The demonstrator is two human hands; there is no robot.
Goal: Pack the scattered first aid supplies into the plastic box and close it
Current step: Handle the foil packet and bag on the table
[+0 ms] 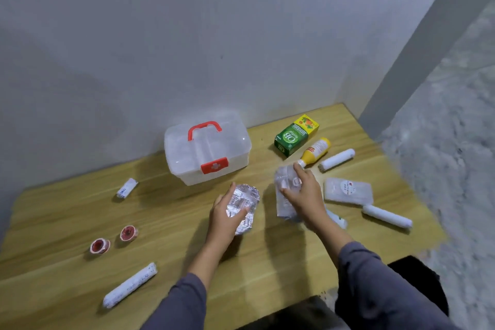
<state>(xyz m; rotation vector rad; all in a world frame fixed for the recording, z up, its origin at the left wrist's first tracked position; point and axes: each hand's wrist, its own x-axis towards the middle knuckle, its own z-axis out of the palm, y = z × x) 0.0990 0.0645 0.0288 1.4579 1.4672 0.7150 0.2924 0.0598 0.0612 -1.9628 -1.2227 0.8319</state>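
Nearest the camera, a long wrapped bandage roll [130,285] is lying on the wooden table [267,262], its long axis running from near-left to far-right, well apart from either hand, with two small red-topped pots [113,240] sitting just beyond it. Further in, the left hand [227,215] is closing its fingers and thumb around a crinkled foil packet [245,205], which is resting lengthwise toward the plastic box [207,147]; whether the packet is lifting clear of the table cannot be told. Just beside it, the right hand [301,191] is lying with fingers spread over a clear plastic pouch [285,195] that is running near to far under the palm, and it is pressing on the pouch rather than plainly gripping it. To the right of that hand a flat clear packet [348,191] and a white roll [387,215] are lying within its easy reach. The box is sitting straight beyond both hands, nearer the left one, against the wall, with its lid down and its red latch [215,165] facing the person, so nothing can go in yet. Judging from this, the box is needing to be opened first, and the left hand is the better placed for that latch. Farthest off, a green carton [296,135], a yellow bottle [316,151] and another white roll [337,159] are lying to the box's right, and a small roll [127,187] to its left.
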